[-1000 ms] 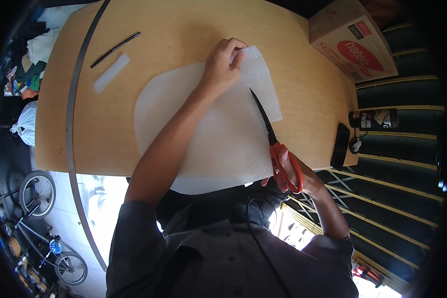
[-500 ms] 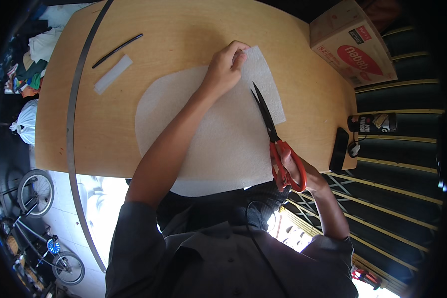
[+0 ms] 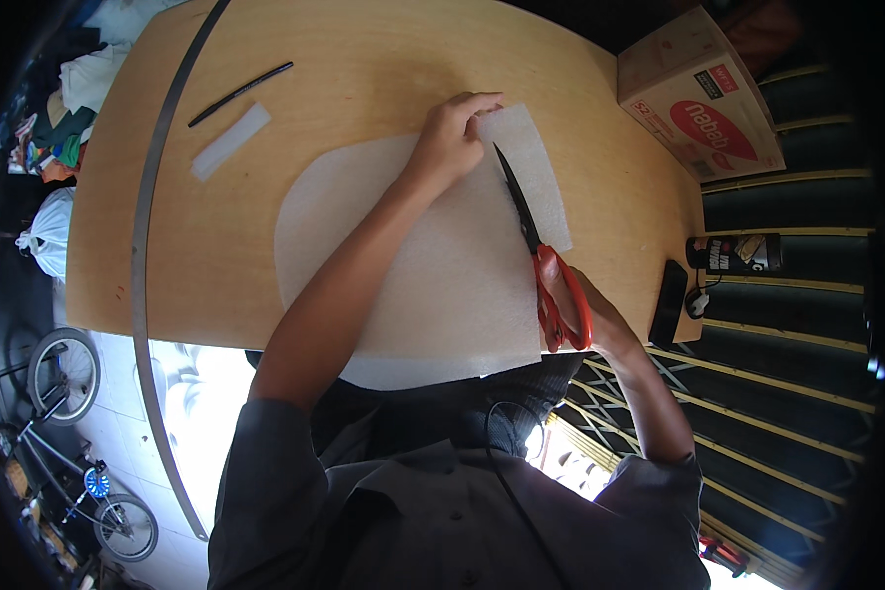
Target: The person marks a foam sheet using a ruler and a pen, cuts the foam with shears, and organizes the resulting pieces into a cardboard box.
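Observation:
A large white foam sheet point(image 3: 393, 265) lies on the wooden table point(image 3: 364, 69), its near edge hanging over the table's front. My left hand point(image 3: 449, 138) presses down on the sheet near its far edge. My right hand point(image 3: 590, 315) grips the red handles of a pair of scissors point(image 3: 536, 251). The dark blades point away from me and run through the sheet's right part, with a narrow strip of foam to their right.
A cardboard box point(image 3: 698, 98) sits at the table's far right corner. A black phone point(image 3: 669, 300) and a dark can point(image 3: 733, 254) lie at the right edge. A small white foam strip point(image 3: 229, 141), a black pen point(image 3: 239, 93) and a long metal ruler point(image 3: 147, 246) lie left. Bicycles point(image 3: 59, 433) stand below left.
The scissors have advanced farther along the sheet, away from me, and the blades have come closer together. My left hand stays pressed on the far part of the foam.

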`<state>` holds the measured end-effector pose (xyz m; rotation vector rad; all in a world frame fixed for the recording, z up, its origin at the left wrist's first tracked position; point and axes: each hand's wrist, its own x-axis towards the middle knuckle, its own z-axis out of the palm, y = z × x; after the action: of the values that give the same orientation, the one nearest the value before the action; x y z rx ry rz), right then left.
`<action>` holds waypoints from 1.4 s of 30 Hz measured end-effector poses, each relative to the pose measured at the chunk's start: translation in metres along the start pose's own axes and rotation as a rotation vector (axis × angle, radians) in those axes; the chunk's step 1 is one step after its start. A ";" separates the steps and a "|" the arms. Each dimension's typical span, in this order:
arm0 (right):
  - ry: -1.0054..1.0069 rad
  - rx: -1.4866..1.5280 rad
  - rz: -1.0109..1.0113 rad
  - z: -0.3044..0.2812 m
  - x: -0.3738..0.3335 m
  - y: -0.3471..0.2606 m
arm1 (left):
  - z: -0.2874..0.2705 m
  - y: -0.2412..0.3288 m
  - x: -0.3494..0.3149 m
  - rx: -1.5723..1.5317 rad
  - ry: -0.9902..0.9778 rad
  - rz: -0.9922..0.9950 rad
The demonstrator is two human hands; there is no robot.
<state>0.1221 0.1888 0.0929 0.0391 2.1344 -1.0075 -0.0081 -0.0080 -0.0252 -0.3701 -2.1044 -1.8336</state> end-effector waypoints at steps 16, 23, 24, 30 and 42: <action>0.080 -0.033 -0.023 0.004 0.008 -0.001 | -0.002 -0.001 0.001 0.062 0.020 -0.071; 0.069 0.001 0.044 0.005 0.010 -0.008 | -0.002 -0.001 0.003 -0.029 0.072 -0.135; 0.065 0.012 0.033 0.004 0.010 -0.006 | -0.003 0.000 0.003 -0.037 0.072 -0.145; 0.076 0.015 0.034 0.003 0.011 -0.002 | -0.005 0.005 0.004 -0.044 0.061 -0.166; 0.116 0.005 -0.004 0.010 0.013 0.005 | -0.004 0.000 0.004 -0.050 0.075 -0.153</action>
<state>0.1205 0.1819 0.0777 0.0975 2.2380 -1.0350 -0.0116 -0.0124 -0.0229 -0.1537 -2.0911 -1.9550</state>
